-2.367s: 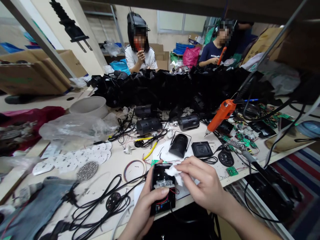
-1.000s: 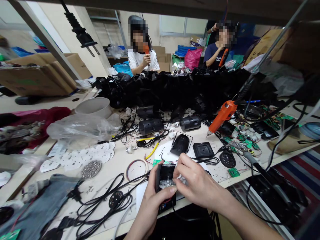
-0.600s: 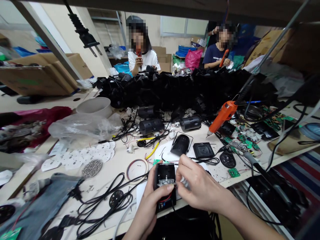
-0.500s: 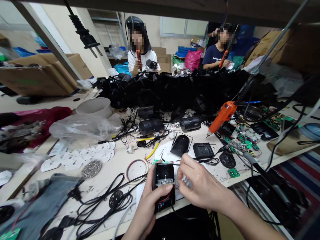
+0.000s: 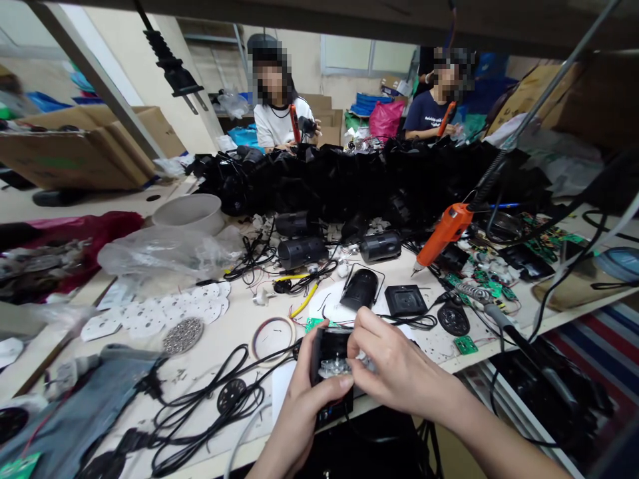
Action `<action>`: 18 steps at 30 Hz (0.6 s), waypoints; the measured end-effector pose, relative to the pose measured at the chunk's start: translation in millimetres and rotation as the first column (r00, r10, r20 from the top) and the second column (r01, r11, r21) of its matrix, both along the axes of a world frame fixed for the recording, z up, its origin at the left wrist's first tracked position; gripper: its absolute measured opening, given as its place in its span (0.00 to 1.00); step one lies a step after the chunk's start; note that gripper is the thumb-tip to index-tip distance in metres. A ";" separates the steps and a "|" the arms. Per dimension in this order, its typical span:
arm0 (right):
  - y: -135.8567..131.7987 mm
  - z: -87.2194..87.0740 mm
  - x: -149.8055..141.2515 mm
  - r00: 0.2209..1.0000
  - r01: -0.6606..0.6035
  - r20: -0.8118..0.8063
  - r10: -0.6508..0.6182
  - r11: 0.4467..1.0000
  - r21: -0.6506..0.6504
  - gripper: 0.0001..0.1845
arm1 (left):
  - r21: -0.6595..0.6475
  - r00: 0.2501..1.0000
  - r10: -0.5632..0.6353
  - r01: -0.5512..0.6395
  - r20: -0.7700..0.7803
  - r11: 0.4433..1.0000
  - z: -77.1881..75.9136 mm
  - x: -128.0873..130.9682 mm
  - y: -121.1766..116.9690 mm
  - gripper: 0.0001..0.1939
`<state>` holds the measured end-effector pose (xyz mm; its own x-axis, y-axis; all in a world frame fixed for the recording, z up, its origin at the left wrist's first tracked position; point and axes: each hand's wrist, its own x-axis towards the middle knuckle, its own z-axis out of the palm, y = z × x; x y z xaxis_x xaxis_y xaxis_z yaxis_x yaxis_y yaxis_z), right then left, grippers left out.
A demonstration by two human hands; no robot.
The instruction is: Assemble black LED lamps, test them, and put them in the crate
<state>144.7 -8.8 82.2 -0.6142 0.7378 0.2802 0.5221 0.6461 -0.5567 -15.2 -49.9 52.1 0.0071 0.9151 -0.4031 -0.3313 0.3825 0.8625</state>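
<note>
My left hand (image 5: 305, 402) is wrapped round an open black plastic housing (image 5: 333, 340) at the table's front edge, its thumb lying over the near side. Inside the housing sits a clear plastic part (image 5: 333, 367). My right hand (image 5: 397, 359) is closed in a pinch at the housing's right side, fingertips by the clear part; what they hold is hidden. Just beyond the hands stand a black rounded casing with a wire bracket (image 5: 360, 289) and a black square frame (image 5: 405, 301). A small green circuit board (image 5: 314, 324) lies behind the housing.
An orange electric screwdriver (image 5: 443, 236) hangs tip down at the right. Nearby rests a soldering iron (image 5: 499, 318). Black cords (image 5: 200, 406), a tape roll (image 5: 272, 340) and a dish of screws (image 5: 182, 334) lie left. Black parts (image 5: 339, 186) are heaped behind; two co-workers sit beyond.
My right hand has moved slightly left, its fingertips now over the housing's opening. The housing has shifted a little to the right. Across the table, a co-worker's orange tool has moved right.
</note>
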 end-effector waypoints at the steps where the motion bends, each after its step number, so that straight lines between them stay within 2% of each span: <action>1: 0.0 -0.3 -0.2 1.000 0.003 0.003 -0.003 1.000 0.002 0.08 | -0.006 1.000 -0.006 0.006 0.008 1.000 -0.7 0.2 -0.1 0.38; 4: -1.0 -0.9 0.0 1.000 0.013 0.022 -0.013 1.000 -0.006 0.08 | -0.038 0.999 0.017 -0.015 0.047 0.999 -3.3 0.6 0.1 0.40; 7: -3.5 0.3 1.7 0.999 0.019 0.035 -0.019 1.000 -0.012 0.08 | -0.072 0.994 0.088 -0.083 0.071 0.994 -4.9 -0.8 1.7 0.41; 10: -6.5 2.8 4.8 0.999 0.024 0.030 -0.024 1.000 -0.014 0.08 | -0.053 0.988 0.129 -0.125 0.081 0.991 -5.2 -3.3 3.5 0.42; 18: -3.6 1.2 20.8 0.993 0.121 -0.016 -0.120 0.992 0.023 0.07 | -0.081 0.976 0.137 -0.125 0.170 0.989 -5.5 -4.2 0.1 0.43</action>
<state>165.4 -12.4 83.4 -0.5168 0.7993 0.3068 0.5888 0.5920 -0.5504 -19.4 -49.8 46.7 -0.0348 0.8825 -0.4690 -0.5257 0.3830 0.7596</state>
